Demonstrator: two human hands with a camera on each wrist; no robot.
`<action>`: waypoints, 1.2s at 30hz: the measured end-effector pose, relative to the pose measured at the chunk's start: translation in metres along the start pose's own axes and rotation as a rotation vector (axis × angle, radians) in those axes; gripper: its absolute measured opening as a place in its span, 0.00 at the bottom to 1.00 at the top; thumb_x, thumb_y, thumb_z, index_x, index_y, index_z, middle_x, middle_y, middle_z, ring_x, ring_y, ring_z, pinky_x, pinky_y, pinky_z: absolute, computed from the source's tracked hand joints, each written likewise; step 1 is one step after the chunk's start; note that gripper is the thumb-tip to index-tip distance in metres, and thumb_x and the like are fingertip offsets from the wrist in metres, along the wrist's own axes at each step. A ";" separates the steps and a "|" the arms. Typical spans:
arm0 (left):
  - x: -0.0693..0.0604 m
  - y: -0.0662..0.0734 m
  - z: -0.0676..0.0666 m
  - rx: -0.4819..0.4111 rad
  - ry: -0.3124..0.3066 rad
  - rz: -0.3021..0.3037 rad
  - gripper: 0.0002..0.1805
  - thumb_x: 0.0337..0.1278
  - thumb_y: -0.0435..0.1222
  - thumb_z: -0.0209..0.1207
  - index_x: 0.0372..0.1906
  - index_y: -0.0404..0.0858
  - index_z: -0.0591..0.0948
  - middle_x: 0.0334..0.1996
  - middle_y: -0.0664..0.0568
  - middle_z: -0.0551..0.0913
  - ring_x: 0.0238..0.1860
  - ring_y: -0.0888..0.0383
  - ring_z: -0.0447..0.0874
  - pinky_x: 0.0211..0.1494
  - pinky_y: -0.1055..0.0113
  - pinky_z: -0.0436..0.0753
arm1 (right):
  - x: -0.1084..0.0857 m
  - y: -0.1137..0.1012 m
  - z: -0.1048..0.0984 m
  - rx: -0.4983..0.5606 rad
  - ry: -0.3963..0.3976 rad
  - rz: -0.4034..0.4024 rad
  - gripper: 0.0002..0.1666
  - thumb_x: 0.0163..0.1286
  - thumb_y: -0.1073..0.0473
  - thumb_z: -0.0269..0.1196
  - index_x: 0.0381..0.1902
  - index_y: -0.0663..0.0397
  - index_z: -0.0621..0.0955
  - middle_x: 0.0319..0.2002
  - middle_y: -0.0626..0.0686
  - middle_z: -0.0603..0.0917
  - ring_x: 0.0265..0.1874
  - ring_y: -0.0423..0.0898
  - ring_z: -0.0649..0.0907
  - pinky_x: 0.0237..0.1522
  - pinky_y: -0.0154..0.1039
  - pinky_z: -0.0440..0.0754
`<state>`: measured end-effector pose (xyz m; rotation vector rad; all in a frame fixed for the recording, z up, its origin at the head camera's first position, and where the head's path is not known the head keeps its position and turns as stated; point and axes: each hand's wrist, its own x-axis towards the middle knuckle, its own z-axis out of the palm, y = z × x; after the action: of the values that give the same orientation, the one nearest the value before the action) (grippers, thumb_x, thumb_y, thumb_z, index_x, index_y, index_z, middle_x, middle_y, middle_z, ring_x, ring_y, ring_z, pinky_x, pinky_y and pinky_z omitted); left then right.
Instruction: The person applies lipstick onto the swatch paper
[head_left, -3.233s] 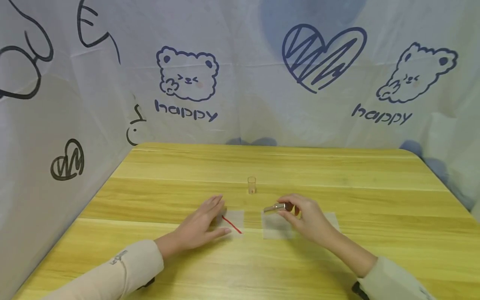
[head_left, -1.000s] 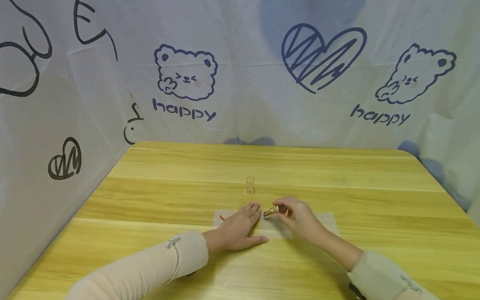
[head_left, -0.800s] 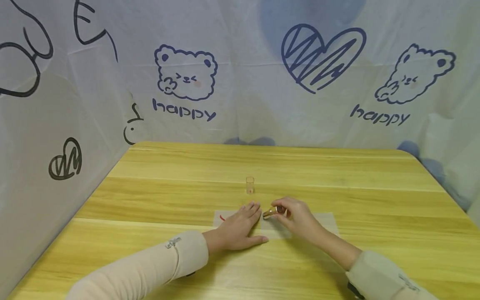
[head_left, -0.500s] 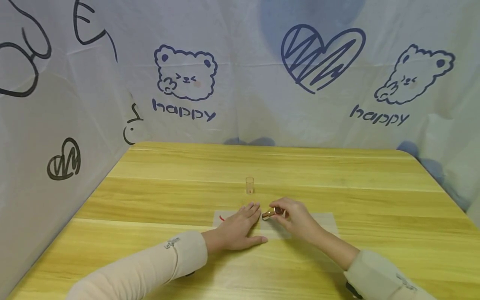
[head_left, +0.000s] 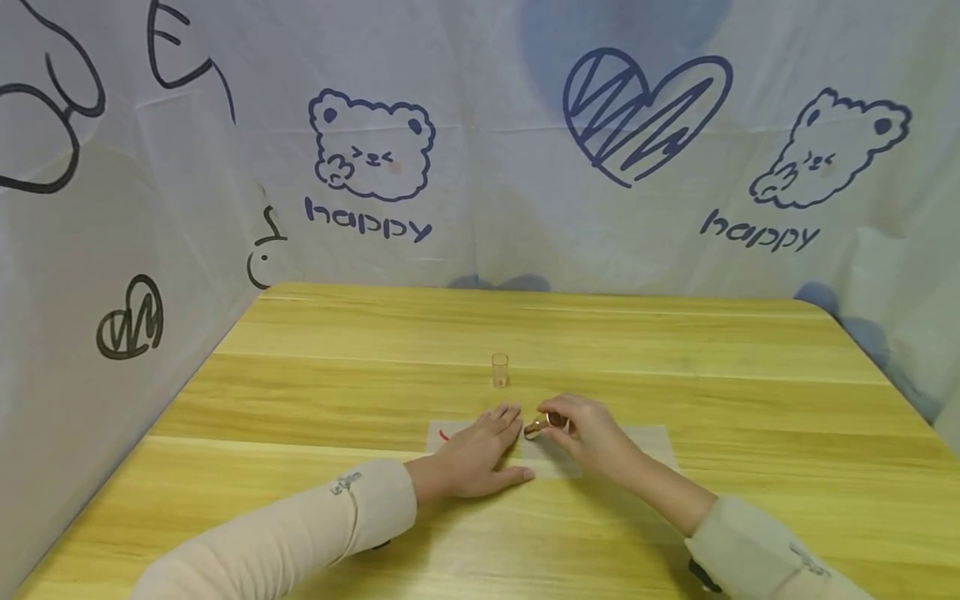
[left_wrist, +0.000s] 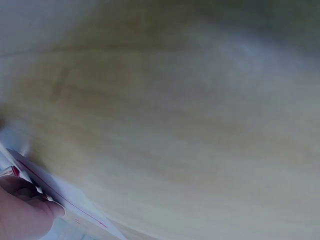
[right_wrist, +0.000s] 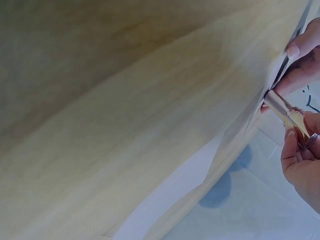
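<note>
In the head view my left hand (head_left: 483, 457) lies flat with fingers extended, over the left paper square (head_left: 435, 437) and reaching the edge of the middle one (head_left: 551, 462). A bit of red line shows beside its knuckles. My right hand (head_left: 596, 437) pinches a gold metallic tube (head_left: 537, 427), whose far end is at the middle square's upper left. The right wrist view shows the tube (right_wrist: 287, 111) between the thumb and fingers of my right hand (right_wrist: 305, 165). In the left wrist view my left hand (left_wrist: 25, 210) is beside a paper (left_wrist: 65, 195) with a long red line.
A small clear pinkish cylinder (head_left: 500, 371) stands upright on the wooden table (head_left: 360, 333), beyond both hands. A third paper square (head_left: 654, 446) lies partly under my right forearm. White cloth (head_left: 487, 208) with drawings hangs behind and at the left.
Since the oldest frame, my left hand has moved right from the left square toward the middle one, covering most of the red line. The tube in my right hand has tilted and shifted slightly left and down.
</note>
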<state>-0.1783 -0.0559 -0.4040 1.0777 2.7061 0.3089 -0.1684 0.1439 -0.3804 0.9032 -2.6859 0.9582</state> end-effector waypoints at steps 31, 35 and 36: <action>0.002 0.003 -0.005 0.062 -0.027 0.012 0.40 0.64 0.57 0.45 0.68 0.30 0.59 0.71 0.39 0.55 0.73 0.46 0.50 0.74 0.54 0.56 | 0.006 -0.007 -0.002 -0.099 -0.045 -0.092 0.13 0.59 0.70 0.62 0.42 0.71 0.79 0.35 0.57 0.83 0.33 0.46 0.82 0.36 0.29 0.82; 0.002 0.003 -0.006 0.055 -0.034 0.007 0.40 0.64 0.57 0.45 0.69 0.31 0.59 0.71 0.40 0.55 0.73 0.46 0.50 0.74 0.54 0.56 | 0.006 -0.007 -0.001 -0.112 -0.047 -0.101 0.13 0.59 0.70 0.62 0.42 0.71 0.78 0.35 0.57 0.82 0.33 0.46 0.82 0.36 0.29 0.82; 0.002 0.003 -0.006 0.054 -0.034 0.006 0.40 0.64 0.57 0.45 0.69 0.31 0.59 0.71 0.40 0.54 0.73 0.46 0.50 0.74 0.54 0.56 | 0.006 -0.007 -0.001 -0.114 -0.047 -0.103 0.13 0.59 0.70 0.62 0.42 0.72 0.78 0.36 0.57 0.82 0.33 0.46 0.82 0.36 0.29 0.82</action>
<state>-0.1793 -0.0535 -0.3979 1.0958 2.6959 0.2174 -0.1693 0.1369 -0.3733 1.0406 -2.6715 0.7637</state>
